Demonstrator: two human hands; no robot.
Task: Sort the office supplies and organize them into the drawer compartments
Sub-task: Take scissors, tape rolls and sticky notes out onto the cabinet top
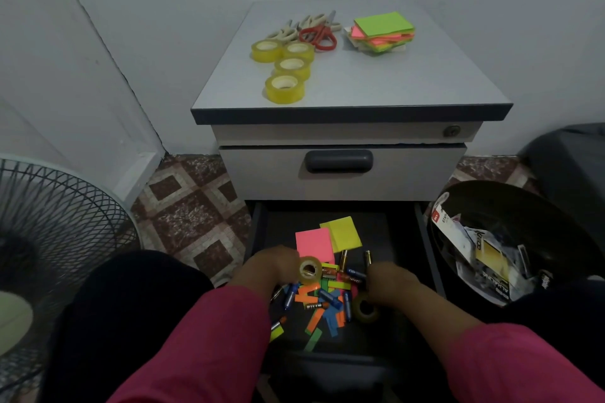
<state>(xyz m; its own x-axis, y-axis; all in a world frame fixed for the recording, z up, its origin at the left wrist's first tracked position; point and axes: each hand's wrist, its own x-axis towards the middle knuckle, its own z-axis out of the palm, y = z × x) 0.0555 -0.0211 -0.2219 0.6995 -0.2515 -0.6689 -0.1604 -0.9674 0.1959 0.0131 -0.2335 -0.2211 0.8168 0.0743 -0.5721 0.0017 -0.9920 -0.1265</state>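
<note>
A: Left hand has a tape roll in its grip, over the open drawer.
B: Right hand?
A: Curled in the clutter; can't tell. Batteries could roll away if bumped.

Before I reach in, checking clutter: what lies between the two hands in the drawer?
Head view: batteries and coloured paper strips between left hand and right hand.

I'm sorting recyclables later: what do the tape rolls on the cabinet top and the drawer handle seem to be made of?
The tape rolls look like glossy, translucent yellowish plastic film wound on pale cores, probably cardboard. The drawer handle looks like dark moulded plastic with a smooth, slightly shiny finish, though painted metal can't be ruled out.
</note>
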